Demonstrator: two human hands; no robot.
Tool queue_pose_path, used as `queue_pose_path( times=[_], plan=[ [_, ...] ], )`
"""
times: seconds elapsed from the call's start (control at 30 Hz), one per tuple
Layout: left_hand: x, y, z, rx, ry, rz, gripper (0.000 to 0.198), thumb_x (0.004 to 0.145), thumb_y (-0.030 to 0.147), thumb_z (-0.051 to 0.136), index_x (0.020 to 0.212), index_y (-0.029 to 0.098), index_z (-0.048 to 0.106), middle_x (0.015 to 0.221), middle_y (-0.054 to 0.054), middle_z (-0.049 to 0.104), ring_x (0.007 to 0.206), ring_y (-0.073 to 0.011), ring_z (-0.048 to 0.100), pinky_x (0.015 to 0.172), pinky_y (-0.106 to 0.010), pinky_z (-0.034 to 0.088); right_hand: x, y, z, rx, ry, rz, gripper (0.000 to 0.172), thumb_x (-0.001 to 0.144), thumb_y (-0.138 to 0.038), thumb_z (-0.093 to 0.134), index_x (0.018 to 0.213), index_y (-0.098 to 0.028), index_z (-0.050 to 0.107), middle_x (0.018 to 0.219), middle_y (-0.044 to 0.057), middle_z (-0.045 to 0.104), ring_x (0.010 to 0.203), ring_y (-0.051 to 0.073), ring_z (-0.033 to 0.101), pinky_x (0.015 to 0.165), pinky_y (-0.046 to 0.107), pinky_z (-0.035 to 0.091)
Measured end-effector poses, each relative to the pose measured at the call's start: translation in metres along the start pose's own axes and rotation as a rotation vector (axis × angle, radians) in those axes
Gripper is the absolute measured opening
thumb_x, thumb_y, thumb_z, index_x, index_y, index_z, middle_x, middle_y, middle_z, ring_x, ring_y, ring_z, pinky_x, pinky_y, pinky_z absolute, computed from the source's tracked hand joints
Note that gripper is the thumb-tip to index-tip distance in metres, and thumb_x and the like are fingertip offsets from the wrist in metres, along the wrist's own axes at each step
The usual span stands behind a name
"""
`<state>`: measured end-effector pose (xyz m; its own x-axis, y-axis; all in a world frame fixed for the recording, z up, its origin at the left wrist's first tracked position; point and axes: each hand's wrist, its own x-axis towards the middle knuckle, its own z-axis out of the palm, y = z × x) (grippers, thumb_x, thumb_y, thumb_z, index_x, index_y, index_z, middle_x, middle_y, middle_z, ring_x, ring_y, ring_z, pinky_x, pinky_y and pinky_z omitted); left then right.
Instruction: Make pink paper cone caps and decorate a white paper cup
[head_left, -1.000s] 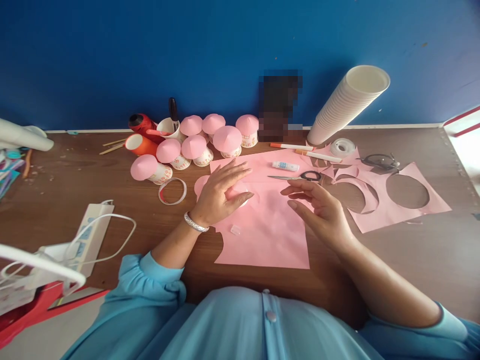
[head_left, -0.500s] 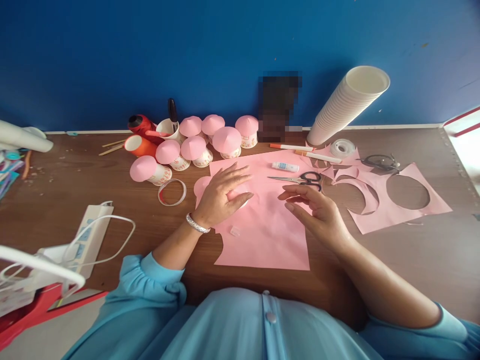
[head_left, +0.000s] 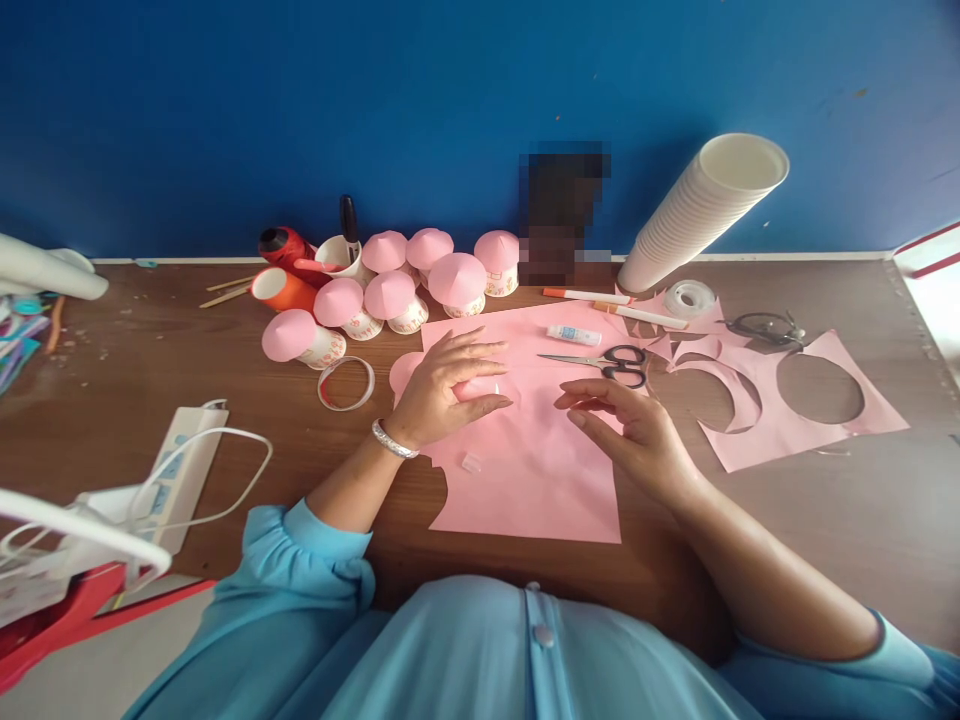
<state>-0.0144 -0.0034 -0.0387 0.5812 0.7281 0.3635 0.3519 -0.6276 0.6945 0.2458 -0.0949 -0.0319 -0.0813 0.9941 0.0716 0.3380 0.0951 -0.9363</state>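
Observation:
My left hand (head_left: 454,390), a silver bangle on its wrist, curves over a small pink paper cone (head_left: 480,388) that shows between thumb and fingers; the palm hides most of it. Below lies a large pink paper sheet (head_left: 540,490). To the right, my right hand (head_left: 626,430) hovers over the sheet's edge, fingers bent and thumb slightly apart, with nothing visible between them. Just beyond it are black-handled scissors (head_left: 600,358) and a glue stick (head_left: 574,335). A small clear cap (head_left: 472,462) rests on the sheet near my left hand.
Several paper cups with pink cone tops (head_left: 390,295) stand at the back left, beside a tape roll (head_left: 346,384). Pink offcuts (head_left: 757,440), markers (head_left: 589,296), glasses (head_left: 765,327) and a tall cup stack (head_left: 697,215) are at right. A power strip (head_left: 184,480) lies left.
The view has shifted slightly. My left thumb reaches a little farther right, and the pink cone beneath the hand shows somewhat differently. My right hand stays almost in place.

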Motion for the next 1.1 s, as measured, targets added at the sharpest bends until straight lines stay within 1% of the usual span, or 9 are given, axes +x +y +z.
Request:
queue_pose_path(
  times=[0.17,0.27,0.37,0.43,0.57,0.73,0.87,0.97,1.1],
  plan=[
    [-0.004,0.004,-0.009,0.021,-0.017,0.026,0.074,0.079,0.048,0.086,0.143,0.024,0.061,0.149,-0.015,0.064,0.148,-0.0346,0.052,0.124,-0.058,0.041,0.001,-0.004,0.003,-0.104,-0.002,-0.102,0.020,0.099,-0.029,0.064,0.117,-0.026,0.072,0.103,0.006,0.080,0.095,0.024,0.077,0.086,0.044,0.067],
    [-0.008,0.004,-0.015,0.056,-0.034,0.008,0.083,0.079,0.050,0.086,0.150,0.022,0.054,0.155,-0.017,0.058,0.152,-0.0359,0.046,0.126,-0.057,0.037,0.008,-0.009,0.012,-0.161,0.006,-0.235,0.025,0.100,-0.026,0.064,0.124,-0.026,0.071,0.116,0.009,0.077,0.109,0.026,0.073,0.086,0.044,0.067],
    [-0.011,0.002,-0.016,0.067,-0.034,-0.020,0.075,0.085,0.050,0.081,0.150,0.023,0.053,0.155,-0.016,0.058,0.152,-0.0343,0.046,0.126,-0.057,0.038,0.021,-0.013,0.028,-0.204,-0.017,-0.350,0.035,0.101,-0.026,0.063,0.136,-0.027,0.066,0.130,0.011,0.073,0.121,0.029,0.070,0.097,0.050,0.064],
    [-0.013,-0.001,-0.013,0.078,-0.018,-0.017,0.067,0.088,0.049,0.078,0.146,0.024,0.057,0.153,-0.015,0.061,0.151,-0.0328,0.047,0.125,-0.056,0.039,0.031,-0.015,0.040,-0.233,-0.050,-0.416,0.036,0.102,-0.025,0.061,0.137,-0.027,0.065,0.132,0.011,0.073,0.121,0.029,0.070,0.102,0.051,0.061],
    [-0.015,-0.005,-0.007,0.105,-0.031,-0.021,0.057,0.092,0.049,0.073,0.142,0.025,0.060,0.150,-0.013,0.064,0.150,-0.0318,0.049,0.125,-0.057,0.039,0.044,-0.014,0.057,-0.246,-0.051,-0.503,0.032,0.102,-0.017,0.056,0.132,-0.023,0.068,0.124,0.012,0.076,0.115,0.027,0.071,0.098,0.048,0.062],
    [-0.017,-0.008,-0.004,0.098,-0.046,0.000,0.058,0.094,0.050,0.069,0.146,0.026,0.057,0.151,-0.014,0.063,0.151,-0.0322,0.047,0.125,-0.058,0.038,0.044,-0.012,0.062,-0.268,-0.009,-0.561,0.030,0.101,-0.014,0.056,0.128,-0.021,0.070,0.121,0.014,0.077,0.114,0.028,0.071,0.097,0.050,0.062],
    [-0.019,-0.007,-0.015,0.063,-0.093,-0.032,0.086,0.088,0.060,0.073,0.160,0.026,0.040,0.162,-0.017,0.050,0.155,-0.0342,0.042,0.126,-0.057,0.037,0.045,-0.014,0.063,-0.256,0.002,-0.564,0.033,0.101,-0.022,0.063,0.133,-0.018,0.066,0.122,0.016,0.075,0.114,0.029,0.070,0.097,0.051,0.062],
    [-0.022,-0.006,-0.027,0.034,-0.123,-0.081,0.103,0.083,0.065,0.075,0.165,0.028,0.027,0.169,-0.017,0.038,0.158,-0.0364,0.036,0.128,-0.056,0.035,0.048,-0.015,0.068,-0.237,0.007,-0.585,0.042,0.099,-0.029,0.068,0.139,-0.017,0.062,0.129,0.017,0.073,0.121,0.030,0.068,0.102,0.053,0.060],
    [-0.032,-0.007,-0.035,0.048,-0.172,-0.124,0.116,0.074,0.067,0.082,0.167,0.032,0.021,0.169,-0.016,0.039,0.155,-0.0411,0.039,0.123,-0.063,0.041,0.055,-0.014,0.081,-0.214,-0.054,-0.586,0.054,0.098,-0.036,0.070,0.147,-0.020,0.055,0.138,0.016,0.069,0.132,0.032,0.063,0.109,0.055,0.057]
  ],
)
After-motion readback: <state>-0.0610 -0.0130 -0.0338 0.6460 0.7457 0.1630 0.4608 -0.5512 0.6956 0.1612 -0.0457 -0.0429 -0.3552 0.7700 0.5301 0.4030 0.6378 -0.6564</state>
